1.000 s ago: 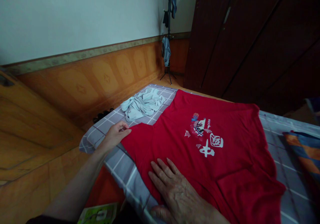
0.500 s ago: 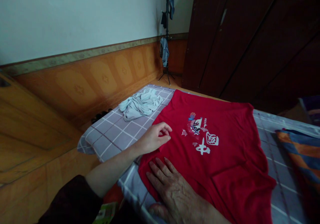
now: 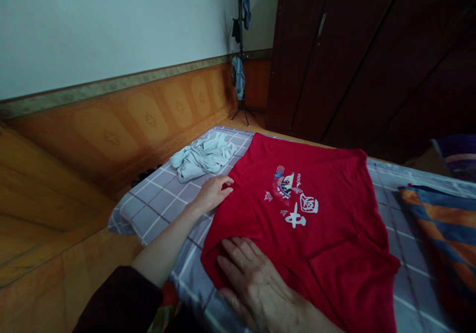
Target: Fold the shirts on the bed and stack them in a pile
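Observation:
A red shirt (image 3: pixel 334 189) with a coloured print and white characters lies spread on a grey checked bedspread (image 3: pixel 148 211). At the shirt's left edge, my left hand (image 3: pixel 213 193) pinches the red fabric between thumb and fingers. My right hand (image 3: pixel 256 283) rests palm down on the shirt's near left corner, its fingers stretched out and their tips at the edge of a fold. Another fold of red cloth lies to the right of this hand.
Crumpled pale clothing (image 3: pixel 203 157) lies at the bed's far left. An orange and blue checked cloth (image 3: pixel 442 219) is at the right. A coat stand (image 3: pixel 241 50) and a dark wardrobe (image 3: pixel 334 65) stand beyond the bed.
My left hand has moved left and slightly away, and a flap of red cloth now lies folded between my hands. My right hand has stayed nearly in place. The view has shifted slightly.

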The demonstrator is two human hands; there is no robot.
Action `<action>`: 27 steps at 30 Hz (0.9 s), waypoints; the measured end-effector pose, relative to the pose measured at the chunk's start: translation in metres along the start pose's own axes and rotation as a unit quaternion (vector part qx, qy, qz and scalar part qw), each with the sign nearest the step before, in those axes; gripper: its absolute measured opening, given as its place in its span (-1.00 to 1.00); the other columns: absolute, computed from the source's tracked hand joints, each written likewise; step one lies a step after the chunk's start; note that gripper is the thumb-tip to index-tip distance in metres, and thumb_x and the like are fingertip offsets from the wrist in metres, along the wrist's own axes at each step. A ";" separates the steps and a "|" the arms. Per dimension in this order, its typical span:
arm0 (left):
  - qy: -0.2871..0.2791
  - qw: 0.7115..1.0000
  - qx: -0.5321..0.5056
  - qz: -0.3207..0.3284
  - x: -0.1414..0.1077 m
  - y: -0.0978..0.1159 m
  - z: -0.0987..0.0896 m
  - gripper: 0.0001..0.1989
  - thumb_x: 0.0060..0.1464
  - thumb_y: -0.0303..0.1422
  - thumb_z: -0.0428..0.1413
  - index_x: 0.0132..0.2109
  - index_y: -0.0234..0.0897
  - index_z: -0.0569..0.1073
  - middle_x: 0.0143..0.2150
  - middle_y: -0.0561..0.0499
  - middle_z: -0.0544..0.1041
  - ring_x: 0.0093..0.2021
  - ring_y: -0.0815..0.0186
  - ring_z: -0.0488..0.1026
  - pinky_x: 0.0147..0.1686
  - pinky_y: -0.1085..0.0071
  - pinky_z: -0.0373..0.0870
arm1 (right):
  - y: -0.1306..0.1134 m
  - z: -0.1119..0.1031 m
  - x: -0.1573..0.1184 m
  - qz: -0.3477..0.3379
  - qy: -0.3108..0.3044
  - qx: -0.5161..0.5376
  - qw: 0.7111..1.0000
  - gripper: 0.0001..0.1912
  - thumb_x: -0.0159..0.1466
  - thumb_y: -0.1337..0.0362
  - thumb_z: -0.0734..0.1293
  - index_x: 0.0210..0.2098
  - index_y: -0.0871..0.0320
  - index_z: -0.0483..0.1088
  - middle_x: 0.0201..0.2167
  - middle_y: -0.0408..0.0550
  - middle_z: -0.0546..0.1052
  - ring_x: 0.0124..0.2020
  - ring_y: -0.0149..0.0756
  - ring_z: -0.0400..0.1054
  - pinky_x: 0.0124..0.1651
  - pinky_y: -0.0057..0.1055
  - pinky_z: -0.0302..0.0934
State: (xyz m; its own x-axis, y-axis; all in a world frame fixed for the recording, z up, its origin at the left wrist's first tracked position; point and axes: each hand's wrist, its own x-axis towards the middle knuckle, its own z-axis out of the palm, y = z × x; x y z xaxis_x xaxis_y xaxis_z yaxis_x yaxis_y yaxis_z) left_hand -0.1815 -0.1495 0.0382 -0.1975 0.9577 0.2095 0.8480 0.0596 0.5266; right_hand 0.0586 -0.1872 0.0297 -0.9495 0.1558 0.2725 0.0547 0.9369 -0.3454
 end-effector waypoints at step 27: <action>0.030 0.998 -0.061 0.002 0.003 -0.014 0.023 -0.90 0.09 -0.38 0.07 -0.36 -0.26 0.44 -0.45 0.13 0.49 -0.42 0.41 0.39 -0.37 0.54 0.23 | 0.020 0.005 0.007 0.081 0.117 -0.047 0.989 -0.79 0.24 0.32 0.24 -0.21 0.16 0.49 0.05 -0.02 0.45 0.17 -0.04 0.16 0.17 -0.09 0.14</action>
State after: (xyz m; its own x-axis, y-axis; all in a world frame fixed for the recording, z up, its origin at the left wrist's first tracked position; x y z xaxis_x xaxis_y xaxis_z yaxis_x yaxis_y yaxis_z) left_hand -0.1830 -0.1408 0.0124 -0.2274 0.9388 0.2587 0.7835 0.0187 0.6211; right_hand 0.0516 -0.1693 0.0200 -0.8288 0.3642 0.4248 0.2390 0.9169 -0.3198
